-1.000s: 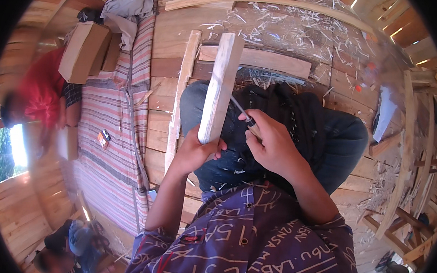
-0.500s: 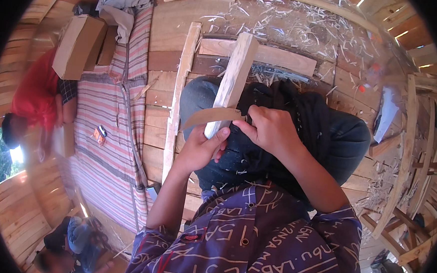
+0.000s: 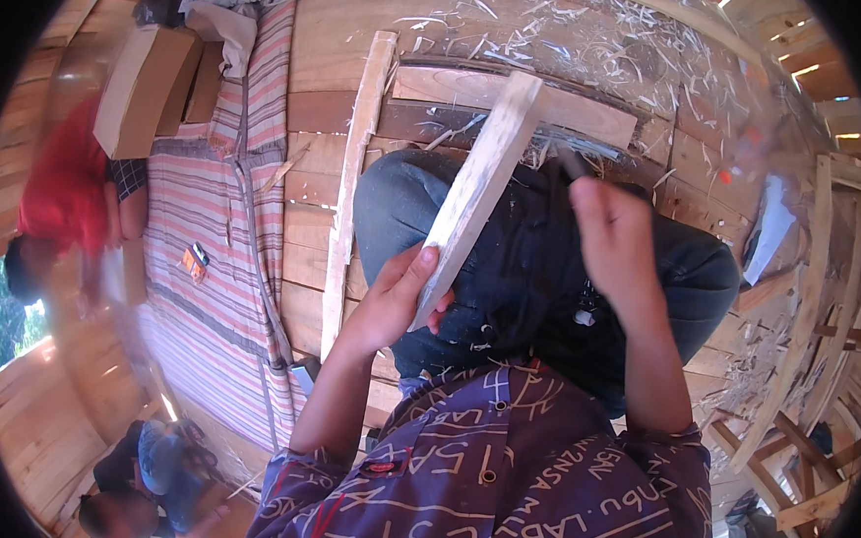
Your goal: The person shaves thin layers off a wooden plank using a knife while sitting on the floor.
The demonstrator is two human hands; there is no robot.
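Note:
My left hand [image 3: 396,301] grips the near end of a pale wooden slat [image 3: 480,185], which slants up and to the right over my lap. To the right of the slat my right hand [image 3: 614,243] is raised and blurred, closed around a dark-handled blade [image 3: 567,163] whose tip pokes out above the fingers. The blade is off the slat. Dark trousers [image 3: 538,276] cover my knees beneath both hands.
Wood shavings [image 3: 582,51] litter the plank floor ahead. A long thin batten [image 3: 352,175] lies left of my knee, beside a striped mat [image 3: 219,256]. A person in red [image 3: 65,197] sits at the far left by a cardboard box [image 3: 146,89]. Another person [image 3: 142,473] is at bottom left.
My right hand has swung from the slat's middle out to the right with the blade. The curled shaving seen earlier is gone. The slat's top has tilted further right.

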